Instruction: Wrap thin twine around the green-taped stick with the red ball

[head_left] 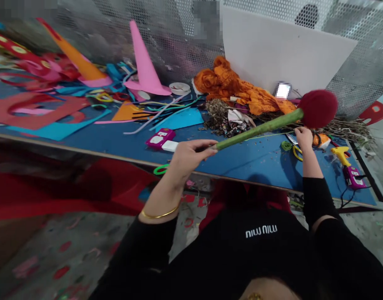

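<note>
Left hand (189, 158): closed on 1 green stem (260, 130) above bench (260, 160). Red head (319, 109) attached; covering appears near-complete, tip bare. Right hand (304, 139): fingers narrowed by green strand (273, 134); grip unclear.

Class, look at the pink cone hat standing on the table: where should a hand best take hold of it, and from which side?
The best grip is probably the narrow upper part of the pink cone hat, from above: it stands upright and tapers to a tip, while a white roll crowds its wide brim.
</note>
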Demonstrator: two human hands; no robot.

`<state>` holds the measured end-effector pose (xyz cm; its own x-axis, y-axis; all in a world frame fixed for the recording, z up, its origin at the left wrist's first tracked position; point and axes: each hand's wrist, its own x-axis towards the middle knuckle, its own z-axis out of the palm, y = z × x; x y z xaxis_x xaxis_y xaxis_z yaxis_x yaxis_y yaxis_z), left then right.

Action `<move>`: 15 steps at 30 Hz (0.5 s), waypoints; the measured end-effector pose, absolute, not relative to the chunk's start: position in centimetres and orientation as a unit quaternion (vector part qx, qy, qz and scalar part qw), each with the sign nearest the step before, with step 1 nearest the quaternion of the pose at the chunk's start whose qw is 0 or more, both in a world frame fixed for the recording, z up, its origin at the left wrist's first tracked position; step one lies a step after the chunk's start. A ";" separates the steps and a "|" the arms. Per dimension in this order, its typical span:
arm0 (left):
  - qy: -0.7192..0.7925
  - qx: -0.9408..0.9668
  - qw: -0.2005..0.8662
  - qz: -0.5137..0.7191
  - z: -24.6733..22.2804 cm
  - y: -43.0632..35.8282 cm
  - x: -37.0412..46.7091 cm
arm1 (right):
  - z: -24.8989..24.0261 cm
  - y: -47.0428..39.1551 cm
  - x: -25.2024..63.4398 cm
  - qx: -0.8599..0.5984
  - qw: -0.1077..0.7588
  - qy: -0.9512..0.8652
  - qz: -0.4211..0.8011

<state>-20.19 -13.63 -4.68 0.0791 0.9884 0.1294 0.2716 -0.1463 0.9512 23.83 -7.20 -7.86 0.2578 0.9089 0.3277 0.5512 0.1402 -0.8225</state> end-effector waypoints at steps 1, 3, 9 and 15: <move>0.494 0.600 0.415 0.472 -4.6 -13.8 -19.0 | -8.3 -8.3 23.2 -0.669 0.488 -0.544 0.137; 0.466 0.583 0.437 0.502 -4.4 -14.0 -16.4 | -8.7 -10.9 21.4 -0.705 0.501 -0.501 0.021; 0.384 0.548 0.517 0.534 -4.7 -14.3 -10.4 | -8.0 -17.5 13.7 -0.505 0.538 -0.675 0.031; 0.362 0.555 0.534 0.525 -5.1 -14.7 -8.1 | -8.2 -17.9 10.2 -0.452 0.491 -0.698 0.260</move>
<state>-8.12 -14.67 -5.08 0.1863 0.9625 0.1975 -0.1593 -0.1688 0.9727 10.19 -17.91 -8.16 -0.1098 0.8858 0.4509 0.3752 0.4571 -0.8064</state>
